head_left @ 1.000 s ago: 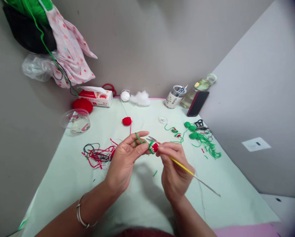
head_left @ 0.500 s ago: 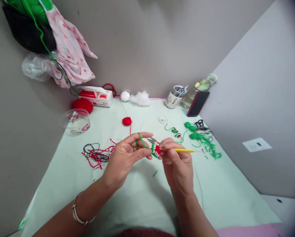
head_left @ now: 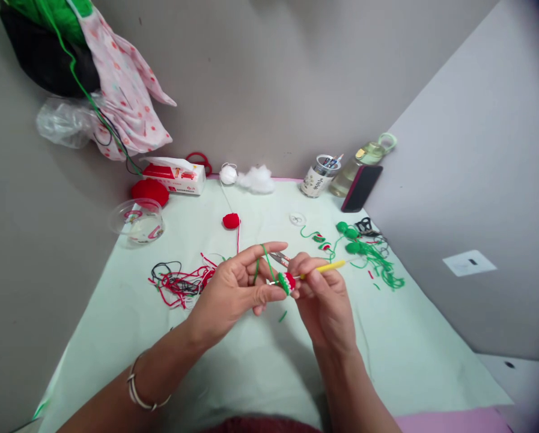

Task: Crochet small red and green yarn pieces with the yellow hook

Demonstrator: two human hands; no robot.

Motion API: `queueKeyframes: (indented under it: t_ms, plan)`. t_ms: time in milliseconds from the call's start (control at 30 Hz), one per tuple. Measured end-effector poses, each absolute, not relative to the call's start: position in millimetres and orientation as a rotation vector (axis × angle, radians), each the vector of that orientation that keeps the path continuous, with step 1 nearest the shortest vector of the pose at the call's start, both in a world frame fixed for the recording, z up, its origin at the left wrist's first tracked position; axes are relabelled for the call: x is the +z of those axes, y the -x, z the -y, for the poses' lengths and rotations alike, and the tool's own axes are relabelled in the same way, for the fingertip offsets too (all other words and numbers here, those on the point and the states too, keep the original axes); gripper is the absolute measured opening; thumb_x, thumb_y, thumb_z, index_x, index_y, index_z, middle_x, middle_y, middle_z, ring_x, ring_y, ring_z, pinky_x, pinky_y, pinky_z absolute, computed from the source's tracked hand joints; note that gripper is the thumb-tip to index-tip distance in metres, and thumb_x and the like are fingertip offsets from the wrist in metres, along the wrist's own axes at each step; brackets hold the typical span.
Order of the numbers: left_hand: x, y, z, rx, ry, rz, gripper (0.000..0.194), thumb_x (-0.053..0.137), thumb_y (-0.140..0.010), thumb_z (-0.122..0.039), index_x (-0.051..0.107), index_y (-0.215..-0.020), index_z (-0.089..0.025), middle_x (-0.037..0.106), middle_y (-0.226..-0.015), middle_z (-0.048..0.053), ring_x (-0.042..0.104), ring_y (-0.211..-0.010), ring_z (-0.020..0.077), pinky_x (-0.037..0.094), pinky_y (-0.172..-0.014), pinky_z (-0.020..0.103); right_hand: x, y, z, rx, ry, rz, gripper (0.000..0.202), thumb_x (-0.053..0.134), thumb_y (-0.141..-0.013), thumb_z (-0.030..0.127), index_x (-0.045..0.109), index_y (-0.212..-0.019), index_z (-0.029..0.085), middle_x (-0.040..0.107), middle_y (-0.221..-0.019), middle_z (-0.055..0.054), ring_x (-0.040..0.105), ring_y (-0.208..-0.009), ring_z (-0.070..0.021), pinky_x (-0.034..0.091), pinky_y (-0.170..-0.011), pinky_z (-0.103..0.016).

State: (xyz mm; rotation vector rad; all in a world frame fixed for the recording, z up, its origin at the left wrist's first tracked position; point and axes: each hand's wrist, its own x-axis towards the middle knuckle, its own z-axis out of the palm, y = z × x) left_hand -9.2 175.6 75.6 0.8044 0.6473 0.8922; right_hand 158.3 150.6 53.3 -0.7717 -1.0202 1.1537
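From where I stand, a clear plastic tub [head_left: 154, 227] sits at the far left of the table, near a tissue box [head_left: 185, 186]. Nearer the person lies a tangle of red and black yarn ends [head_left: 179, 287]. Then comes the left hand [head_left: 228, 294], its thumb pressed on the edge of a small red, white and green crocheted piece [head_left: 288, 281], index finger stretched out with a green strand [head_left: 269, 263] looped over it. The piece is up between the two hands, the hook's metal tip poking out past its left side. Scissors [head_left: 278, 258] show just behind it. The right hand [head_left: 325, 300] has thumb and fingers pinched round the yellow-handled hook [head_left: 327, 267]. Farther right lies a pile of green yarn [head_left: 389, 273].
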Motion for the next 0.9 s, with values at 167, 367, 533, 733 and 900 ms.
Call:
queueKeyframes:
  t_ms: [167,367,533,733,900]
  plan:
    - [76,4,-171,0.944,-0.785,-0.731,0.079,0.1,-0.068,-0.02,0.071,-0.142,-0.025,0.057,-0.071,-0.008,0.041,-0.053,0.005,0.033,-0.048,0.02,47,-147,-147,0.886,0.801,1.073,0.01,0.078,-0.096,0.035,0.085,-0.093,0.029,0.07,-0.088,-0.004,0.064,-0.074,-0.0158,0.053,-0.061,-0.028]
    - [74,2,-169,0.974,-0.786,-0.754,0.101,0.099,-0.069,-0.019,0.055,-0.159,-0.025,0.053,-0.067,-0.01,0.041,-0.057,0.0074,0.039,-0.06,0.023,43,-144,-145,0.836,0.822,1.082,0.011,0.076,-0.098,0.033,0.086,-0.098,0.03,0.074,-0.097,-0.005,0.064,-0.07,-0.0144,0.056,-0.059,-0.029]
    - [76,4,-170,0.921,-0.811,-0.743,0.106,0.095,-0.075,-0.024,0.042,-0.167,-0.022,0.064,-0.076,-0.005,0.057,-0.065,0.0116,0.04,-0.055,0.023,46,-145,-146,0.952,0.749,1.041,0.01,0.077,-0.097,0.034,0.086,-0.097,0.03,0.069,-0.095,-0.003,0.063,-0.062,-0.011,0.054,-0.052,-0.026]
    - [77,6,-172,0.829,-0.764,-0.647,0.103,0.094,-0.076,-0.026,0.042,-0.165,-0.018,0.066,-0.082,-0.002,0.062,-0.069,0.0126,0.039,-0.051,0.021,53,-150,-149,1.058,0.793,1.001,0.022,0.078,-0.095,0.043,0.081,-0.09,0.022,0.068,-0.083,-0.001,0.057,-0.047,-0.0082,0.054,-0.048,-0.027]
    - [73,8,-173,0.821,-0.762,-0.643,0.093,0.092,-0.077,-0.023,0.051,-0.16,-0.018,0.059,-0.074,-0.005,0.047,-0.06,0.009,0.041,-0.051,0.02,58,-159,-150,0.931,0.815,1.03,0.023,0.071,-0.099,0.042,0.076,-0.088,0.022,0.065,-0.08,0.0,0.06,-0.052,-0.011,0.051,-0.046,-0.024]
